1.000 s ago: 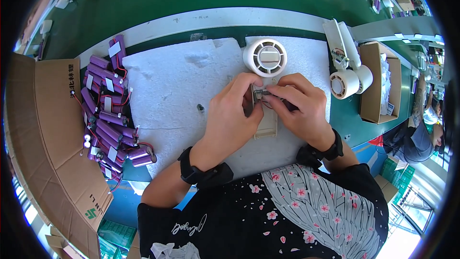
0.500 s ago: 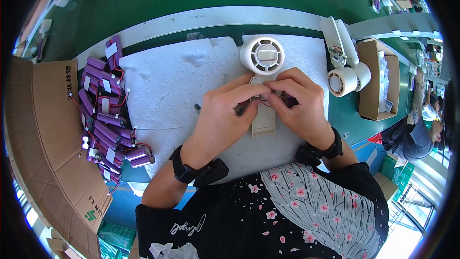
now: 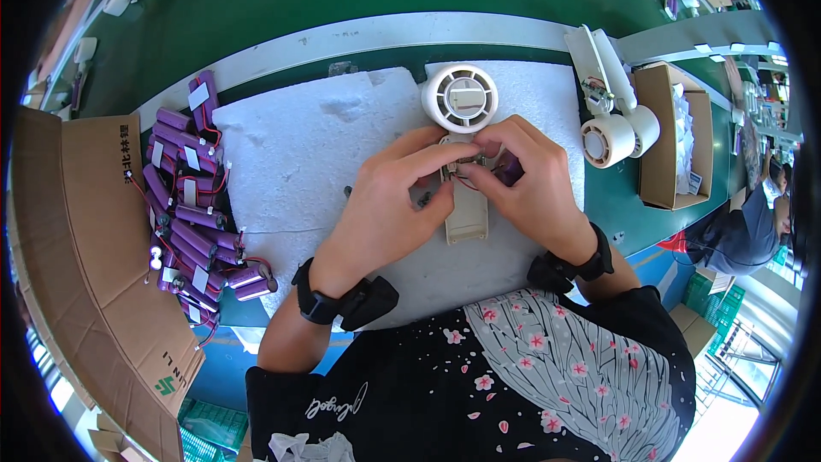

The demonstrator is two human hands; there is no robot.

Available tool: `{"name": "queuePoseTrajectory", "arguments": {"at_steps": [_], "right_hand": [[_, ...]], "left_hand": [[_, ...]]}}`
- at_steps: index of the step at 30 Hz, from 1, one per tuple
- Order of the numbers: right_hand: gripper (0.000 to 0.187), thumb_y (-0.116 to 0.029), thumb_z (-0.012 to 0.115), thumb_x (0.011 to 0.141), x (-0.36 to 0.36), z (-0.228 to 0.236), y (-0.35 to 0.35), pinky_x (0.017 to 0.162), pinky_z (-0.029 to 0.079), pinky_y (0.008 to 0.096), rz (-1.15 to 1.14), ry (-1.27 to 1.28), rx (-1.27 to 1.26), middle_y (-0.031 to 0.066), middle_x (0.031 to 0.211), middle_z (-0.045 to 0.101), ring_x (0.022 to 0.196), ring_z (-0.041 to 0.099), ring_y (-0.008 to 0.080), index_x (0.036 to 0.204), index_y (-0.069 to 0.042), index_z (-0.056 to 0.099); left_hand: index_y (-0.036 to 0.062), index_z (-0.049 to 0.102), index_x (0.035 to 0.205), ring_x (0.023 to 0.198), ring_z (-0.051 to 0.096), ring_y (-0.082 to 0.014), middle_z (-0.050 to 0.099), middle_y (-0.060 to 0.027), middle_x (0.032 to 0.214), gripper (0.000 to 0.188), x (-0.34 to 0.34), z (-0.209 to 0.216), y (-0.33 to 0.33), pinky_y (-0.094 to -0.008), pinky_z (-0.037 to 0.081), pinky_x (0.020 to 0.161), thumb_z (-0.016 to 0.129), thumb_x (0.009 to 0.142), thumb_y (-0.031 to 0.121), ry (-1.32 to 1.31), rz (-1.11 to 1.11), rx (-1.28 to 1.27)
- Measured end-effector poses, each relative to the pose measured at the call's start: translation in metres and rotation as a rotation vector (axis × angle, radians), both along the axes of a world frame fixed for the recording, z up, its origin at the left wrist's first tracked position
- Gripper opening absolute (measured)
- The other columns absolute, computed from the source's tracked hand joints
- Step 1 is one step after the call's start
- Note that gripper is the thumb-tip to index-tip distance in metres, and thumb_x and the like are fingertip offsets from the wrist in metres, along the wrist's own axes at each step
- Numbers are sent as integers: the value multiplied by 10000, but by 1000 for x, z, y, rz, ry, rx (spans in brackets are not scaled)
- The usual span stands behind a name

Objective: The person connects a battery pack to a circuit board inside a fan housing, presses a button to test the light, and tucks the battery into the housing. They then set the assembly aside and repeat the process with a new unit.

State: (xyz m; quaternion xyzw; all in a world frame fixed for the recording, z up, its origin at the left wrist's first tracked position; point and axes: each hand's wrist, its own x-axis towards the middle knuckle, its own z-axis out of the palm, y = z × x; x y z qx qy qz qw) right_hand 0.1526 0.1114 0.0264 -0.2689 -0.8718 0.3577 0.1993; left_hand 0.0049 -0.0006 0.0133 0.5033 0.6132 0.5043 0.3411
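A white handheld fan [image 3: 462, 101] lies in front of me, its round head pointing away and its opened handle shell [image 3: 467, 221] toward me. My left hand [image 3: 389, 195] grips the upper handle from the left, thumb and fingertips at the small inner parts. My right hand [image 3: 534, 184] is closed at the same spot from the right, with a purple battery cell [image 3: 510, 169] partly hidden under its fingers. A thin red wire runs between the two hands. Exactly what the fingertips pinch is hidden.
White foam sheets [image 3: 286, 158] cover the bench under the work. Purple battery cells [image 3: 192, 235] with wires are heaped at left beside a cardboard box [image 3: 94, 205]. At right lie two more fans [image 3: 608, 140] and an open carton [image 3: 663, 184]. A person [image 3: 740, 231] sits farther right.
The fan has shifted slightly left in view. My right fingers have spread a little from the left ones, so more of the purple cell and the handle's inside shows.
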Motion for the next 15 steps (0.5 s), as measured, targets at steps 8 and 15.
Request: {"name": "queuePoseTrajectory", "arguments": {"at_steps": [8,15], "right_hand": [[243,-75,789,744,2,0,3,523,435,241,17,-29,-61,42,756,571,567,523,111,838,-33,569],[317,-103,806,724,5,6,8,539,432,247,108,-108,-180,48,789,564,590,519,121,896,-38,548]], "left_hand": [[51,698,1070,834,677,-307,656,-162,1042,253,0,-4,4,-342,553,709,651,831,-16,19,29,-15],[54,704,1043,824,678,-305,659,-157,1008,229,0,-5,6,-350,552,700,652,832,-16,49,26,-4]]}}
